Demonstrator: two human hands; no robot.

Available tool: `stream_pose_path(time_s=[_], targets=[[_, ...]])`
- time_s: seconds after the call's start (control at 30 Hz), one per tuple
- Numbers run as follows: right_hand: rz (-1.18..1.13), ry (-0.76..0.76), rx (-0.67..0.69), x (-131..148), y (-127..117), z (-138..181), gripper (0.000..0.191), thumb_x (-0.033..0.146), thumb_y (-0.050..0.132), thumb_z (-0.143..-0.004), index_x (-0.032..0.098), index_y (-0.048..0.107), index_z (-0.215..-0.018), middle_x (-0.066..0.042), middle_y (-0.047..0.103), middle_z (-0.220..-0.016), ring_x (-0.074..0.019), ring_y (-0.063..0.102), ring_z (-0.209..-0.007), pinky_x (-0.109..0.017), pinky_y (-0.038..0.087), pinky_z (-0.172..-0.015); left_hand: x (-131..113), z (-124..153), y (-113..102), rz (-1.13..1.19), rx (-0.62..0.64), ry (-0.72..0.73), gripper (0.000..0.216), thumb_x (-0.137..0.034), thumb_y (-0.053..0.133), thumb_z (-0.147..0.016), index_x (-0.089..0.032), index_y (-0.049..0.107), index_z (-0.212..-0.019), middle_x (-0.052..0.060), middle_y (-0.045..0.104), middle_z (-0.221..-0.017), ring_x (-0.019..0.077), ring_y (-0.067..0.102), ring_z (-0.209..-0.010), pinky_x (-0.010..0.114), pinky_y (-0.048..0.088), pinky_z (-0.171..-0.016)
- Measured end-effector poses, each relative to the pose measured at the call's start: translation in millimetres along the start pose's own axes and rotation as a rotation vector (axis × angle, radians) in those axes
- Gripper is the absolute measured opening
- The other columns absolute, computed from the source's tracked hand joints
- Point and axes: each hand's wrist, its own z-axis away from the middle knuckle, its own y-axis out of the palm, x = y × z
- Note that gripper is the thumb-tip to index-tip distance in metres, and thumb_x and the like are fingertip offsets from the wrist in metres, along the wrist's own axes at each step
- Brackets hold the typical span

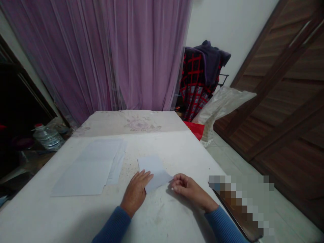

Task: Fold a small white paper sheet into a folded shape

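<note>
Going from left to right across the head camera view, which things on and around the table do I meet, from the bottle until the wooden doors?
Bottle with red cap, large white sheet, left hand, small paper, right hand, wooden doors.

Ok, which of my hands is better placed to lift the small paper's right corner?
Probably your right hand: its fingers are at that corner of the small paper, which looks slightly raised. Your left hand rests over the paper's left side, so it seems better placed for steadying.
</note>
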Motion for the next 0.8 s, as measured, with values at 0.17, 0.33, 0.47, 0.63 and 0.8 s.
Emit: stream_pose_path(time_s=[0.17, 0.33, 0.47, 0.63, 0.8], targets=[[0.633, -0.446, -0.2, -2, -12, -25, 0.041, 0.016, 0.064, -0.072, 0.023, 0.064, -0.112, -0.008, 0.067, -0.115, -0.0213, 0.059, -0.107, -0.037, 0.045, -0.093, 2, -1, -5, 0.039, 0.034, -0.005, 0.075, 0.01, 0.039, -0.066, -0.027, 0.059, -0.128, 0.002, 0.059, -0.134, 0.0197, 0.049, -0.13, 0.049, 0.035, -0.113], [0.709, -0.669, -0.101, -4, 0, -57, 0.02, 0.017, 0.06, -0.081, 0.025, 0.072, -0.095, -0.004, 0.075, -0.097, -0.0171, 0.065, -0.091, -0.032, 0.047, -0.086, 6, -1, -7, 0.106, 0.026, 0.005, 0.064, 0.004, 0.044, -0.071, -0.025, 0.06, -0.125, 0.002, 0.061, -0.132, 0.0207, 0.05, -0.129, 0.048, 0.034, -0.114], [0.703, -0.569, -0.12, 0, 2, -60, 0.015, 0.025, 0.058, -0.086, 0.024, 0.073, -0.087, -0.002, 0.074, -0.086, -0.0156, 0.065, -0.084, -0.027, 0.046, -0.081, 12, -3, -18, 0.191, -0.078, -0.032, 0.03, -0.014, 0.05, -0.086, -0.022, 0.068, -0.107, 0.005, 0.071, -0.112, 0.0206, 0.061, -0.111, 0.04, 0.046, -0.101], [0.779, -0.351, -0.167, 11, 4, -63, 0.022, 0.031, 0.057, -0.085, 0.02, 0.071, -0.072, -0.001, 0.067, -0.07, -0.014, 0.06, -0.07, -0.022, 0.041, -0.066, 14, -9, -26, 0.202, -0.152, -0.181, 0.022, -0.032, 0.054, -0.088, -0.02, 0.068, -0.076, 0.005, 0.07, -0.081, 0.0211, 0.063, -0.085, 0.034, 0.05, -0.08], [0.741, -0.199, -0.232, 13, 12, -74, 0.03, 0.035, 0.054, -0.084, 0.019, 0.062, -0.061, 0.003, 0.055, -0.057, -0.0116, 0.05, -0.059, -0.021, 0.032, -0.056, 16, -13, -18, 0.23, -0.179, -0.311, 0.015, -0.027, 0.054, -0.086, -0.021, 0.067, -0.086, 0.003, 0.068, -0.084, 0.0182, 0.062, -0.085, 0.029, 0.047, -0.078]])
